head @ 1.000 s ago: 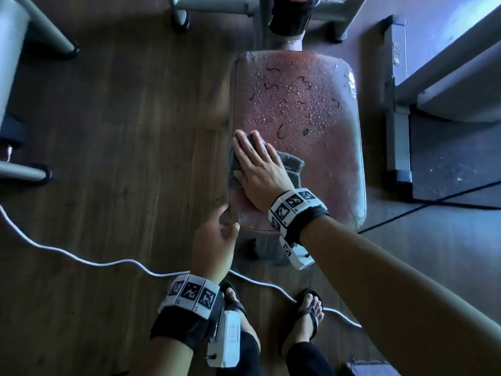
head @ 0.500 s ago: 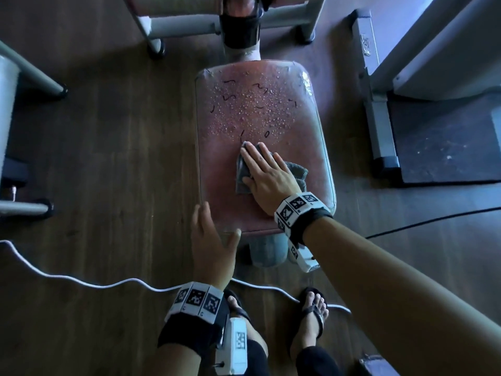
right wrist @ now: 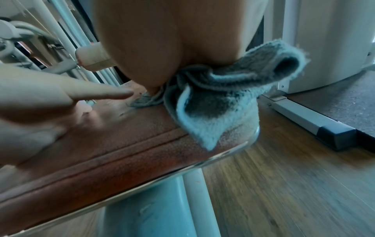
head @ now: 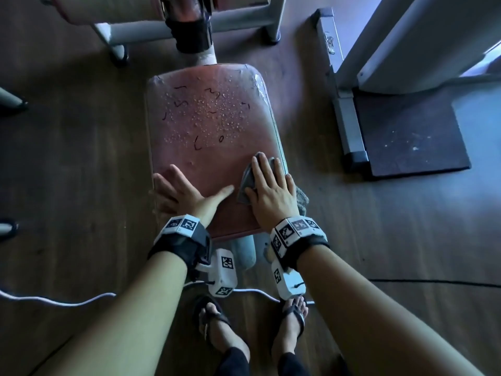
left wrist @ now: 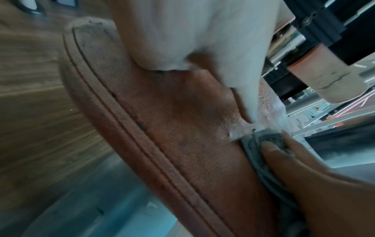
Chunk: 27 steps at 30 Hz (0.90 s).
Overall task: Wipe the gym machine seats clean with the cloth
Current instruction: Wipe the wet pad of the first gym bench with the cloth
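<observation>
A worn red gym seat (head: 206,147) stands on a post, its far half covered in water droplets and dark squiggles. My right hand (head: 271,185) presses a grey cloth (head: 248,183) flat on the seat's near right part, fingers straight. The cloth (right wrist: 219,104) hangs over the right edge of the seat (right wrist: 121,144). My left hand (head: 179,188) lies flat on the near left corner, fingers spread, thumb toward the cloth. In the left wrist view the seat (left wrist: 182,136) runs diagonally, with the cloth (left wrist: 259,144) under my right fingers.
A grey machine frame (head: 189,25) stands beyond the seat. Another machine's metal base (head: 344,109) and dark mat (head: 406,131) lie to the right. A white cable (head: 54,301) crosses the wooden floor near my sandalled feet (head: 217,321).
My right hand has slid the cloth from the seat's left-middle over to its near right edge. My left hand has come off the front edge and now lies flat on the near left corner.
</observation>
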Available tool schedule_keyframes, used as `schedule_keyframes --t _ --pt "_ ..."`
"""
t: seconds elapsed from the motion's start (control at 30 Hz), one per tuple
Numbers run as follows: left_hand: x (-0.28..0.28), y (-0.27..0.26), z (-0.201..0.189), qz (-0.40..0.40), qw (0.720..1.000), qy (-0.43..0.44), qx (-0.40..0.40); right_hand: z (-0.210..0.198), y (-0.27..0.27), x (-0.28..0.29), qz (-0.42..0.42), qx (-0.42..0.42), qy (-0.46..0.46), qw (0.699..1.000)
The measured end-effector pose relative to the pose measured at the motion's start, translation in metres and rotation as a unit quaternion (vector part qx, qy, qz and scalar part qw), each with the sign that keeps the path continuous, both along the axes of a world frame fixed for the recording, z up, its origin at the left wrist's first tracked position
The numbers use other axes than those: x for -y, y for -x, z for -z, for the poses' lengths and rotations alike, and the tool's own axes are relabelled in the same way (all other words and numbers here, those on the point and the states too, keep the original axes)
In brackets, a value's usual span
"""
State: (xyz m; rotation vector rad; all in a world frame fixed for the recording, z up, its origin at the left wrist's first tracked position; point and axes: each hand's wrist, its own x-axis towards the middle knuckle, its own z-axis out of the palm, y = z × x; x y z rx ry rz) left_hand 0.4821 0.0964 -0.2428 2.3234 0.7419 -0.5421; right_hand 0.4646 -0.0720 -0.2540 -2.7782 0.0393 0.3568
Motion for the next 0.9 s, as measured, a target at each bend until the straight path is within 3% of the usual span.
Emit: schedule_keyframes --t 0.27,0.5,0.7,0.9 --pt "-0.009 0.005 0.010 0.018 0.999 -0.020 0.029 0.002 -0.003 0.001 0.050 0.017 -0.036 0.998" --pt "-0.007 0.006 0.013 0.018 0.998 -0.024 0.047 0.011 0.007 0.018 0.222 0.009 -0.154 0.963" --pt "-0.006 0.007 0.015 0.022 0.997 -0.033 0.062 0.008 0.045 0.025 0.242 0.003 -0.227 0.943" --pt "-0.005 0.009 0.017 0.012 0.996 -0.019 0.084 0.010 -0.008 0.040 0.235 -0.033 -0.256 0.937"
